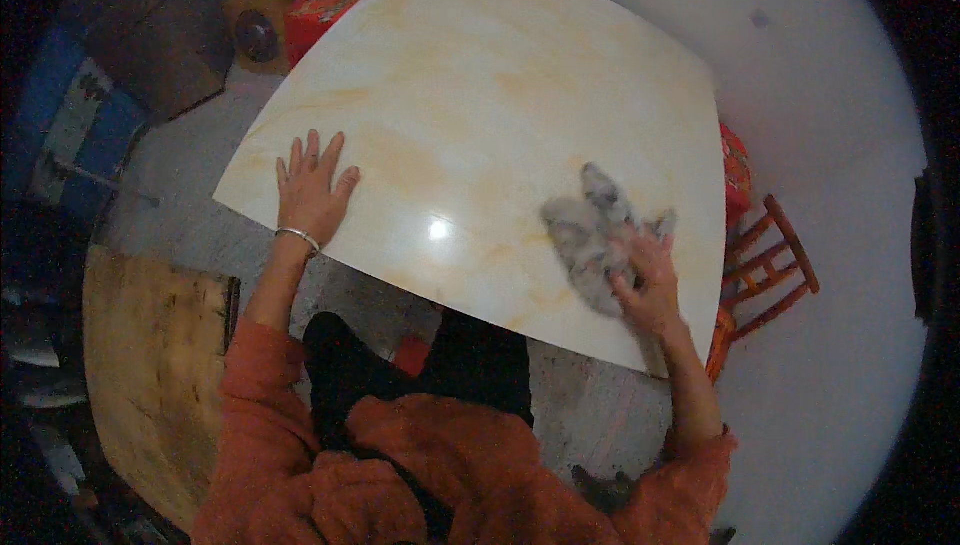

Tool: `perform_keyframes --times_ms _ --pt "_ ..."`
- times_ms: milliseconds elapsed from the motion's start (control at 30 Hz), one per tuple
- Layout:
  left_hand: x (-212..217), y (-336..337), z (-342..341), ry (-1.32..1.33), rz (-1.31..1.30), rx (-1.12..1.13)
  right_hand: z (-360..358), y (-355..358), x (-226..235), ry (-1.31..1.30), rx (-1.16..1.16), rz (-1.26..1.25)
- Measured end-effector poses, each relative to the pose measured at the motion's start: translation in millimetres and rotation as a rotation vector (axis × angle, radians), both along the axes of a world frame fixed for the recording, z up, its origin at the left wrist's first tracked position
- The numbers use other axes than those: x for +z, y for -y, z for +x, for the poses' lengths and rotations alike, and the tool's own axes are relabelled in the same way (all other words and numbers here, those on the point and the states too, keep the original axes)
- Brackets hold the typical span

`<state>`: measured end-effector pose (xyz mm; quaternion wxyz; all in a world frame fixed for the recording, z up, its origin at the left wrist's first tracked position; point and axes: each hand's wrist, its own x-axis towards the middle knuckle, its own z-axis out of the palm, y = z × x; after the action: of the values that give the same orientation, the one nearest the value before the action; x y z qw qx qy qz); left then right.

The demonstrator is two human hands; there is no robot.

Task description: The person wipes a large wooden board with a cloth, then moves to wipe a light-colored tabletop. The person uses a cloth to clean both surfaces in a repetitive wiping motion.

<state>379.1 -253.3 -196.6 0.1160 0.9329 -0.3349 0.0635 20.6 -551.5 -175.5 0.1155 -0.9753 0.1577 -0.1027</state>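
A pale, marbled tabletop with a glossy surface fills the middle of the view. My left hand lies flat near its left front edge, fingers spread, holding nothing; a bracelet circles the wrist. Toward the right front side, my right hand is on a crumpled grey, mottled cloth, which spreads on the table beyond and to the left of the fingers. Both the cloth and the fingers are smeared by motion, and part of the grip is hidden.
A wooden board or low table is at the left. Beside the table's right edge stands a reddish wooden chair or stool. Red patterned covers show past the table's far left side. A pale wall runs along the right.
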Motion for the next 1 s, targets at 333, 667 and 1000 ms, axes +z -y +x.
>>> perform_keyframes --times_ms 333,667,1000 --pt "-12 -3 14 -0.017 0.002 -0.031 65 -34 -18 0.0 -0.088 -0.122" --pt "-3 4 7 0.032 0.037 0.003 -98 6 -9 0.057 -0.538 -0.176" --pt "-13 1 11 -0.005 0.064 0.008 -36 -27 -18 0.143 -0.224 -0.113"
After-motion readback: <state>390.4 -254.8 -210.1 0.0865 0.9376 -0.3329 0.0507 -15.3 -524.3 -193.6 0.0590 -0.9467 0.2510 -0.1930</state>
